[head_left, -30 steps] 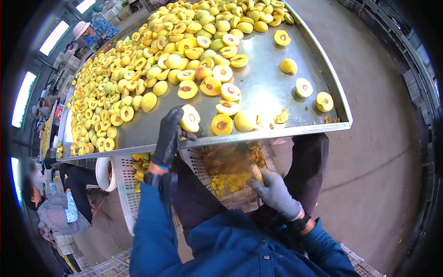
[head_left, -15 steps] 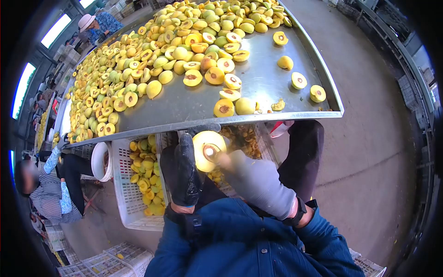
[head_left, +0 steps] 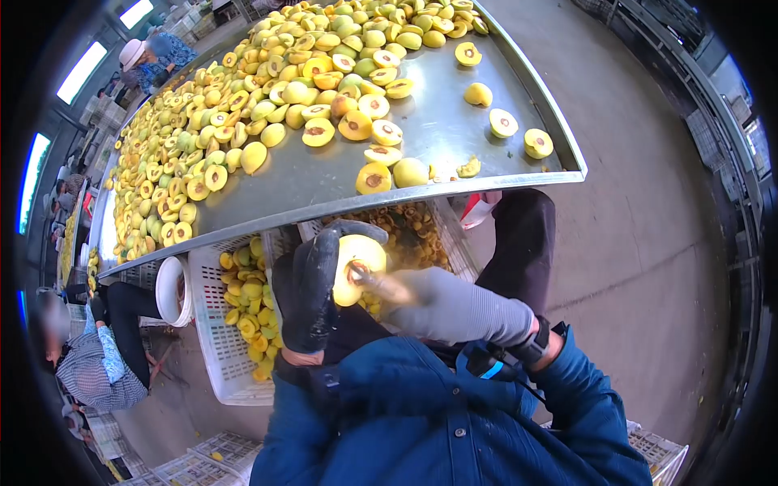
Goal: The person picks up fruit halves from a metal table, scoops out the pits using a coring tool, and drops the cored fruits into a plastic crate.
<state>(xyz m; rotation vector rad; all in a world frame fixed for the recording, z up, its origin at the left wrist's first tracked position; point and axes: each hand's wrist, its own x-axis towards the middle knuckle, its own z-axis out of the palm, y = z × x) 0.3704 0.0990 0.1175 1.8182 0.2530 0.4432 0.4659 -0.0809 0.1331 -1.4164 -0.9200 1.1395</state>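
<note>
My left hand, in a black glove, is closed around a yellow peach half with its cut face turned to the right. In a grey glove, my right hand grips a small pitting tool, blurred by motion. The tool's dark tip is at the pit hollow in the middle of the peach half; its exact shape cannot be made out. Both hands are over my lap, just below the near edge of the metal table. Many peach halves are heaped on that table.
A white crate of peach halves stands at left below the table, beside a white bucket. Another crate with brownish scraps is beneath the table edge. Co-workers sit at left. More crates are behind me.
The right hand has turned, and the tool's tip now shows in the peach half's hollow. The left hand has tilted the peach half to the right. The whole view has shifted slightly.
</note>
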